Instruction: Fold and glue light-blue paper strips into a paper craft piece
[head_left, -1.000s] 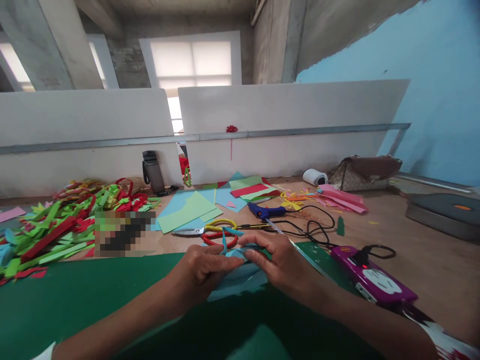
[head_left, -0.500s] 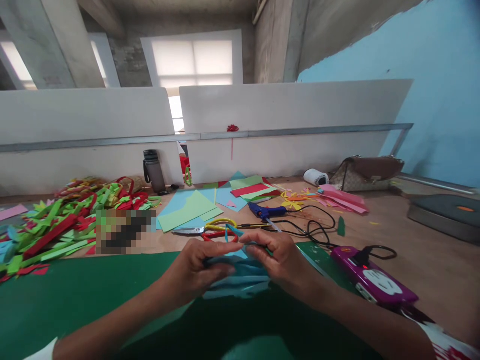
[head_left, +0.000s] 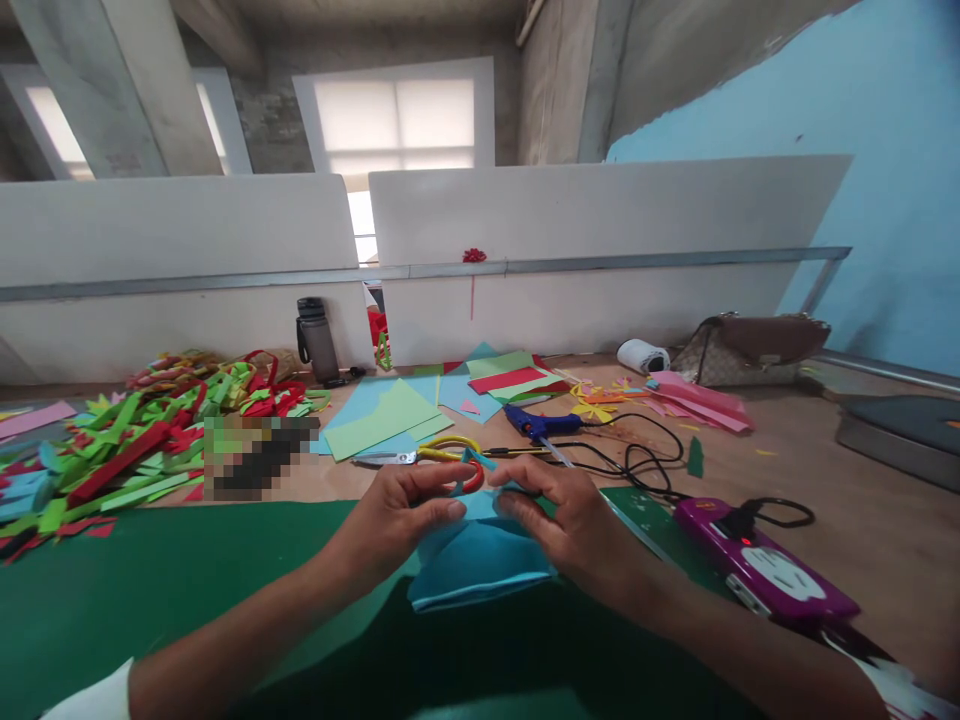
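Observation:
Between my hands is a folded piece of blue felt (head_left: 480,565), shaped like a small bag, with a thin blue strip looping up at its top. My left hand (head_left: 401,515) pinches its upper left edge between thumb and forefinger. At the upper right, my right hand (head_left: 551,510) grips it with thumb and bent fingers, whose tips are partly hidden. The wide lower edge hangs over the green mat (head_left: 225,570). Just beyond my fingers lie scissors with yellow and red handles (head_left: 448,443), partly covered by the left hand.
Behind are a blue glue gun (head_left: 544,422), felt sheets (head_left: 390,420) and a bottle (head_left: 316,340). Felt strips (head_left: 127,455) are heaped at left. A purple power strip (head_left: 765,560) sits near my right forearm, with a black cable. A handbag (head_left: 757,350) and thread spool (head_left: 643,356) stand farther back.
The blue felt has turned from nearly edge-on, so its broad face and lower edge now show. Both hands still hold it. The view has shifted slightly.

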